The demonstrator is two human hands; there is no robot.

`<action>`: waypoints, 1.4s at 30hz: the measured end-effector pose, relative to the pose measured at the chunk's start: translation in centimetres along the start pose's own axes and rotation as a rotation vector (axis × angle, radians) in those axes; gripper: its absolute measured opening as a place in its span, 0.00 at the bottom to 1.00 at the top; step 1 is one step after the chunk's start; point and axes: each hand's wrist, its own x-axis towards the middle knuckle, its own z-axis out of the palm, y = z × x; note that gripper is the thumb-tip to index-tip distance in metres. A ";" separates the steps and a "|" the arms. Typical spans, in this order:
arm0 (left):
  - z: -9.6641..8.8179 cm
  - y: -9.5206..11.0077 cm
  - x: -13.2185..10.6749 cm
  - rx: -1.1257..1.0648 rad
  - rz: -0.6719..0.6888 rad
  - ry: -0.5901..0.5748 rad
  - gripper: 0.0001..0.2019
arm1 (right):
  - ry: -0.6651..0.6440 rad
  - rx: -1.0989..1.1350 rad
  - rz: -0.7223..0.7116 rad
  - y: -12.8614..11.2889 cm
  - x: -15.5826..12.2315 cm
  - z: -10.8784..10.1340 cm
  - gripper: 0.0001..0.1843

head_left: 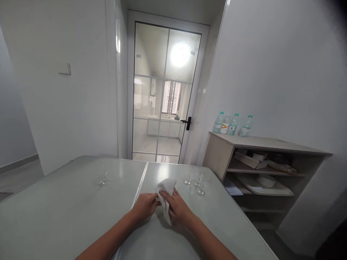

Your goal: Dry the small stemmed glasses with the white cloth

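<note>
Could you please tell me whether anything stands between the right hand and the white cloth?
Nothing visible does: the right hand holds the white cloth directly, and the clustered glasses stand apart, farther right.

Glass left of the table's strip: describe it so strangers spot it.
Find the pale table before the glazed door, then the light strip dividing it. Left of that strip, toward the far edge, a clear stemmed glass stands alone, unlike the glasses clustered on the right.

Orange chevron (225, 126) — white label (223, 131); words illegible.
</note>
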 end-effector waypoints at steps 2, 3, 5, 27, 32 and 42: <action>0.3 0.2 -0.3 0.149 0.160 0.010 0.06 | 0.020 -0.066 0.118 -0.4 0.3 0.3 0.34; 0.4 0.2 -0.4 0.205 0.239 0.015 0.06 | 0.020 -0.075 0.179 -0.6 0.3 0.5 0.30; 0.6 0.3 -0.6 0.279 0.376 0.027 0.08 | 0.018 -0.042 0.286 -0.6 0.5 0.9 0.22; 0.3 1.1 -0.3 0.243 0.289 0.071 0.09 | 0.058 0.426 0.311 0.1 0.8 -1.1 0.14; -0.3 1.3 0.2 0.086 0.017 -0.014 0.11 | -0.008 -0.012 0.091 0.6 -0.1 -1.0 0.38; -0.4 1.0 -0.5 0.292 0.500 0.099 0.13 | -0.002 0.477 0.629 0.3 1.0 0.7 0.12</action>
